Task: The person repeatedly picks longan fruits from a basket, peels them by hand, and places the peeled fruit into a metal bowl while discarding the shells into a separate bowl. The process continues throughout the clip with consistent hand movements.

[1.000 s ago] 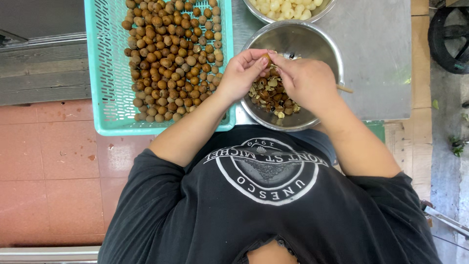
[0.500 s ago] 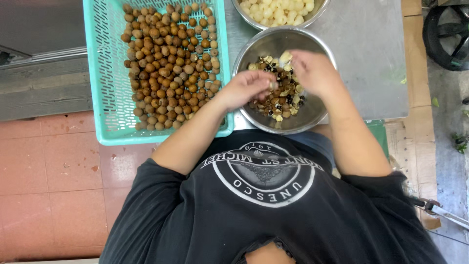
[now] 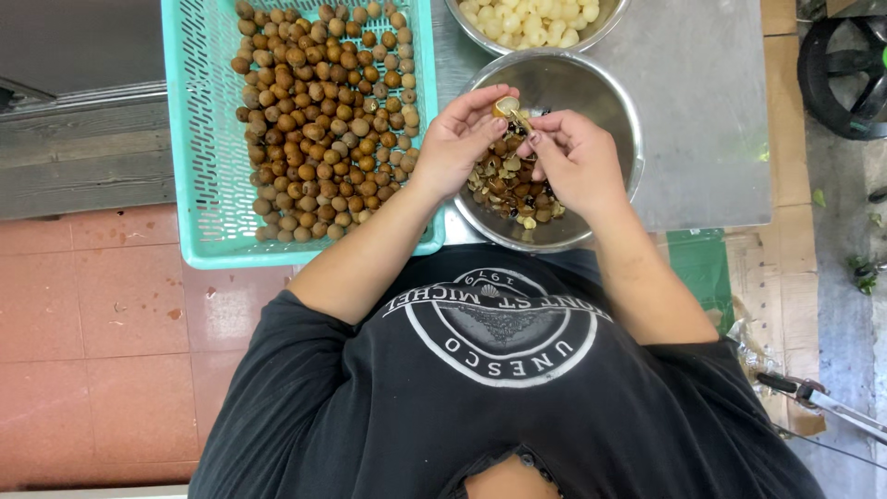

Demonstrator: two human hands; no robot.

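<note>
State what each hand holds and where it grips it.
Left hand pinches a small round brown fruit by its sides, fingertips only. Right hand works at it; whether it holds a tool cannot be told.

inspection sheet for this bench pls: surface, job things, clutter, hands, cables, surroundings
Surface: grey metal table, partly bare.
Job's things: one small brown fruit at the fingertips, over a steel bowl of shells and dark seeds; teal basket of brown fruit; second bowl of pale peeled fruit.
Clutter: nothing seen.
Grippers: left hand holds the fruit; right hand works at it with a thin tool, too small to identify.
Cables: nothing seen.
Surroundings: red tiled floor; black wheel at far right.
</note>
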